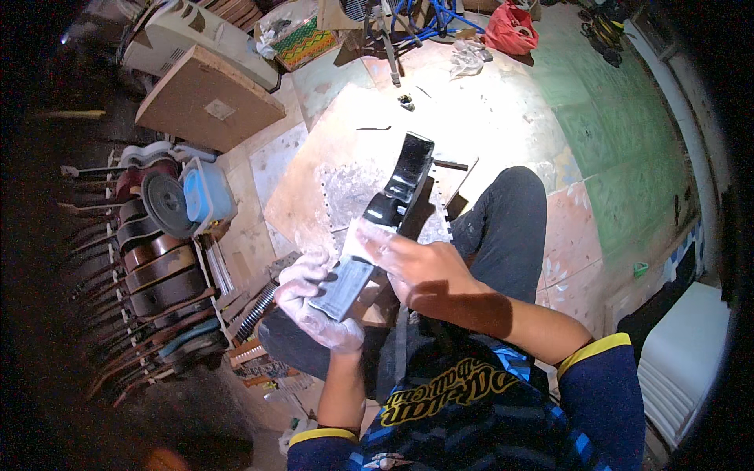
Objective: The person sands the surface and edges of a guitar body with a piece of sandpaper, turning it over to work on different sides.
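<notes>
A small guitar body point(404, 177), seen edge-on, lies across my lap with its curved black side facing up. Its far part is glossy, while the near end is dull grey and dusty. Around that near end my left hand point(318, 302) is closed, steadying it, with white dust on the fingers. My right hand point(400, 259) presses on the middle of the side, fingers close together over a thin white sheet point(357, 239), which looks like sandpaper. The fingers hide part of the sheet. White powder coats the right fingertips too.
A rack of several guitars point(161, 267) stands at the left, beside a blue plastic container point(208, 192). Under the work lies a dusty grey mat point(345, 192). Farther off are a brown board point(212, 102), a red bag point(512, 27) and a patterned basket point(306, 47).
</notes>
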The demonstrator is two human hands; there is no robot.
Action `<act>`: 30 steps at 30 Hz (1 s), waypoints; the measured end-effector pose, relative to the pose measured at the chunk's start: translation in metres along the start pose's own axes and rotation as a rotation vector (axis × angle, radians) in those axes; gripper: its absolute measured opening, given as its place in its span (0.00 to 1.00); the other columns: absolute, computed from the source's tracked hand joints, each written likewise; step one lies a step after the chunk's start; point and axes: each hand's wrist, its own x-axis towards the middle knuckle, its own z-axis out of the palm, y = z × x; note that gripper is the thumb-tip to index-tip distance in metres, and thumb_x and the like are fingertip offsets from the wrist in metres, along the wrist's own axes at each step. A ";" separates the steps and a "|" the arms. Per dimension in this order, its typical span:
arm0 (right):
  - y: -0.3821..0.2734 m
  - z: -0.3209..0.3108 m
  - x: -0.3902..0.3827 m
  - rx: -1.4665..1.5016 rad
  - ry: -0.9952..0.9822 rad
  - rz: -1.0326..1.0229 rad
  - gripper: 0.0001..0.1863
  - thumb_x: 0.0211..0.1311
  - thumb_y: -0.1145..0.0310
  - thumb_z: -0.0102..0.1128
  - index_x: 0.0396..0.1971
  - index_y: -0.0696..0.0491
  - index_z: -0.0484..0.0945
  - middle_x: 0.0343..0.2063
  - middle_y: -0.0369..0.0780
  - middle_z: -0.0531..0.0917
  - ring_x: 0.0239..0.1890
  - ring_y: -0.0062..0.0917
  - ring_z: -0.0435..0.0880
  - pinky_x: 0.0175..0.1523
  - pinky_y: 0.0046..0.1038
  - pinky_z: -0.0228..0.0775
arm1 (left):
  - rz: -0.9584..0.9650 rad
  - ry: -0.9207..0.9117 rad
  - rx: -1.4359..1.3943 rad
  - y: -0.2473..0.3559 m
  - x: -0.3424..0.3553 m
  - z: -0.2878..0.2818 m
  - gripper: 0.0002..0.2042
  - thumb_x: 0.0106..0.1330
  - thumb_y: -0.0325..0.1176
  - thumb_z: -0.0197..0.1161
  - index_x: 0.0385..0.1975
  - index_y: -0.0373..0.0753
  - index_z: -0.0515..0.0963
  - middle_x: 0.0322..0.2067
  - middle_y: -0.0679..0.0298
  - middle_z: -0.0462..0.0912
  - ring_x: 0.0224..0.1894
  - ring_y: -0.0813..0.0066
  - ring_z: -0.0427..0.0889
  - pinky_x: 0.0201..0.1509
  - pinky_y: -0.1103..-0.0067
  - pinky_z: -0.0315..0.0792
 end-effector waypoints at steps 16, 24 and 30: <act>0.018 0.031 -0.066 0.784 0.129 0.253 0.30 0.63 0.55 0.47 0.55 0.65 0.78 0.44 0.46 0.84 0.42 0.27 0.83 0.50 0.30 0.74 | -0.139 -0.256 -0.033 -0.066 -0.002 -0.035 0.20 0.60 0.38 0.68 0.43 0.38 0.65 0.43 0.50 0.79 0.52 0.58 0.77 0.64 0.61 0.70; 0.028 0.025 -0.079 0.842 0.100 0.406 0.32 0.68 0.49 0.50 0.56 0.63 0.78 0.49 0.49 0.84 0.51 0.32 0.83 0.59 0.31 0.71 | -0.130 -0.132 -0.144 -0.027 0.024 -0.033 0.16 0.60 0.33 0.72 0.31 0.41 0.66 0.25 0.63 0.72 0.32 0.67 0.76 0.43 0.69 0.73; 0.019 0.024 -0.073 0.953 0.116 0.591 0.26 0.57 0.82 0.52 0.59 0.63 0.76 0.53 0.46 0.83 0.57 0.25 0.80 0.65 0.28 0.68 | -0.137 -0.107 -0.407 -0.024 0.038 -0.027 0.21 0.79 0.53 0.45 0.28 0.43 0.65 0.21 0.64 0.70 0.25 0.67 0.72 0.41 0.68 0.70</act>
